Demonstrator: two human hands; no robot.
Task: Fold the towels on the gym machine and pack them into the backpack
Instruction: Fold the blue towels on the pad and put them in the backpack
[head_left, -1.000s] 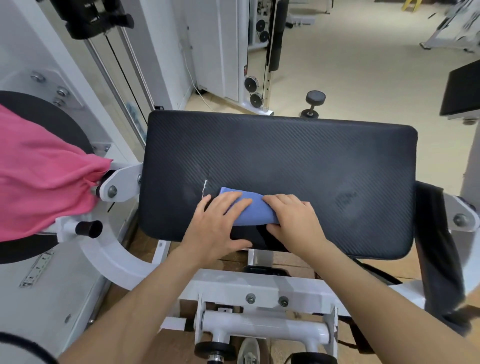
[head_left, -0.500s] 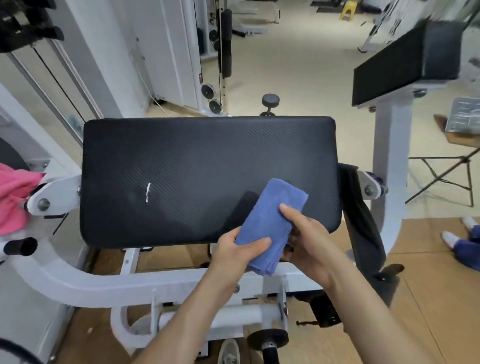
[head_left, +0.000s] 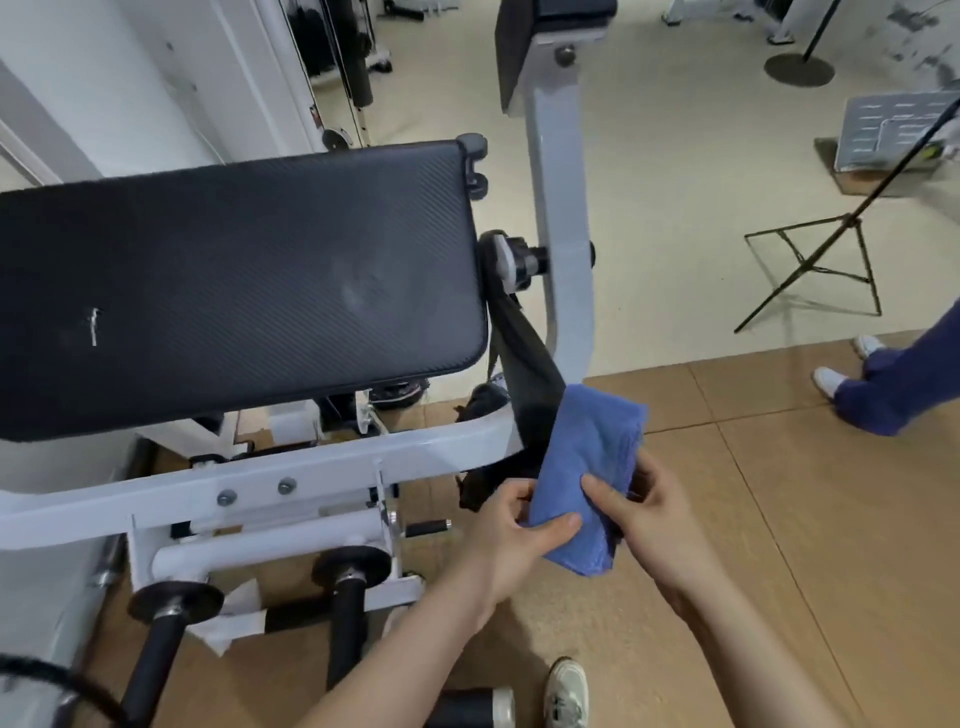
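Observation:
A folded blue towel (head_left: 589, 457) is held in the air to the right of the gym machine's black pad (head_left: 249, 280), over the brown floor. My left hand (head_left: 511, 530) grips its lower left edge with the thumb on top. My right hand (head_left: 641, 512) pinches its right side, the thumb laid across the front. A black strap or fabric (head_left: 519, 358) hangs from the machine's right side just behind the towel. The backpack cannot be made out for certain.
The white machine frame (head_left: 291, 467) with black foot rollers (head_left: 343, 597) stands at lower left. A white upright post (head_left: 563, 218) rises right of the pad. Another person's legs (head_left: 893, 384) stand at far right, near a black tripod stand (head_left: 810, 265). My shoe (head_left: 569, 691) shows at the bottom.
The towel has been lifted off the pad and carried right and down, past the machine's edge. Both hands went with it, and my view swung right.

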